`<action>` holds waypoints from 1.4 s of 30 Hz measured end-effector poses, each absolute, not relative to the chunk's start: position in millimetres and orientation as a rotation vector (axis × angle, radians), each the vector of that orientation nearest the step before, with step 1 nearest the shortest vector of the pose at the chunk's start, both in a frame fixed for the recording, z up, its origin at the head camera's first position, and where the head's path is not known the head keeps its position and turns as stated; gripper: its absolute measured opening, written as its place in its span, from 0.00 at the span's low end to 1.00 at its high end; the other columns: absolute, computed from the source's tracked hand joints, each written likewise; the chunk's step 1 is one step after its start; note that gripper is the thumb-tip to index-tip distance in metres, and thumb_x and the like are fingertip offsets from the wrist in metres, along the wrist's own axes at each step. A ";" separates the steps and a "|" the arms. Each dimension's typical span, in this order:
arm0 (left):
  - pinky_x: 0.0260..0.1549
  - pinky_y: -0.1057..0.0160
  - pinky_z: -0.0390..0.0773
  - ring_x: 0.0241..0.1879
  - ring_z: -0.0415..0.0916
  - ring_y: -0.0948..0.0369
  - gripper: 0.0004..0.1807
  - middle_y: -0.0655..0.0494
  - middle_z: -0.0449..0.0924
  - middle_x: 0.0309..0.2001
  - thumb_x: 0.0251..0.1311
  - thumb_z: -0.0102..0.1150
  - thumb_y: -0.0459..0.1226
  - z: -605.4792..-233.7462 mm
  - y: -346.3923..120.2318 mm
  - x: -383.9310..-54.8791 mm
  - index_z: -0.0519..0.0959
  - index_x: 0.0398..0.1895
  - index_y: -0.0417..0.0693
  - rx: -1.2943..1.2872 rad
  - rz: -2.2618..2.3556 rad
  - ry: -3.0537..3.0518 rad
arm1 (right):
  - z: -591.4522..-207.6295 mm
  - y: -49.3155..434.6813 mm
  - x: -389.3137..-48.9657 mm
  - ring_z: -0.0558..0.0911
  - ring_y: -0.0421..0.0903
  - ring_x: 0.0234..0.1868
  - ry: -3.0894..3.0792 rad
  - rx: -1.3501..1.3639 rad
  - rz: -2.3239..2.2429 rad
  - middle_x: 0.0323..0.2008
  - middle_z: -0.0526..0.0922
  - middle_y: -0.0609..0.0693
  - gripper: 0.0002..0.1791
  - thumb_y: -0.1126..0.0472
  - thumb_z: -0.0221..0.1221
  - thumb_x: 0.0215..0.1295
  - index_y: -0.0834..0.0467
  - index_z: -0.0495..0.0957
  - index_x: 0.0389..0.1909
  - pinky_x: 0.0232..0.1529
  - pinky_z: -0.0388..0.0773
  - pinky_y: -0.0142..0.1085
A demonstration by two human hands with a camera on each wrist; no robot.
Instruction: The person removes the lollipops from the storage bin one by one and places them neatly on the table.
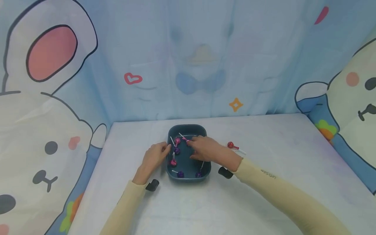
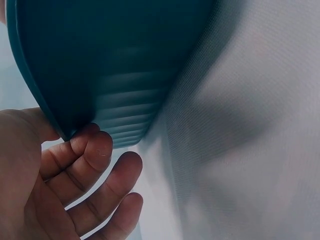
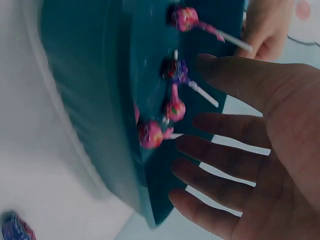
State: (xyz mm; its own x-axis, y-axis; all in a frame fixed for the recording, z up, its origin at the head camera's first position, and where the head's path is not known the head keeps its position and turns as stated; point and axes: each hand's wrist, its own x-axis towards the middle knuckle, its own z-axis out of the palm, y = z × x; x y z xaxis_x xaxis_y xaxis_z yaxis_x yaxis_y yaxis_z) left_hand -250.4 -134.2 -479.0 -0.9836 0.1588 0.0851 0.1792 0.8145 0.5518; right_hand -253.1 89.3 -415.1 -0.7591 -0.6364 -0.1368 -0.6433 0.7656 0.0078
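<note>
Outside tray [image 1: 189, 164] | red lollipop [image 1: 230, 144] | left grip [image 1: 154, 157] pinching tray | right grip [image 1: 207, 149] spread near lollipops [image 1: 177, 151]

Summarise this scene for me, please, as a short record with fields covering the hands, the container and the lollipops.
Container: dark teal bin, on a white cloth
Contents: pink-wrapped lollipops and purple-wrapped lollipops
Outside the bin: at least one red-wrapped lollipop, on the cloth to the right
Left hand: pinches the bin's rim
Right hand: reaches over the bin, fingers apart, no lollipop visibly gripped
Sleeves: pale yellow
Backdrop: blue, with cartoon animals
</note>
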 end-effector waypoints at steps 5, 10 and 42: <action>0.17 0.65 0.61 0.17 0.63 0.63 0.17 0.59 0.67 0.17 0.65 0.45 0.50 -478.9 -133.6 -251.0 0.70 0.22 0.52 -0.280 -0.891 -2.969 | -419.8 77.6 -244.0 0.78 0.48 0.50 2.753 -1.106 0.162 0.50 0.78 0.51 0.27 0.45 0.62 0.55 0.53 0.73 0.54 0.51 0.73 0.45; 0.16 0.65 0.60 0.17 0.63 0.63 0.17 0.59 0.67 0.17 0.65 0.45 0.50 -478.0 -134.0 -250.7 0.69 0.22 0.52 -0.269 -0.874 -2.978 | -421.1 65.9 -235.0 0.77 0.47 0.51 2.662 -1.176 0.202 0.50 0.79 0.50 0.26 0.47 0.62 0.56 0.51 0.73 0.55 0.52 0.72 0.46; 0.16 0.65 0.60 0.18 0.63 0.63 0.17 0.59 0.67 0.17 0.64 0.44 0.51 -478.4 -134.1 -250.6 0.70 0.22 0.52 -0.240 -0.911 -2.985 | -435.9 37.0 -222.4 0.76 0.39 0.34 2.538 -1.371 0.267 0.33 0.80 0.42 0.10 0.57 0.61 0.57 0.46 0.80 0.41 0.44 0.76 0.35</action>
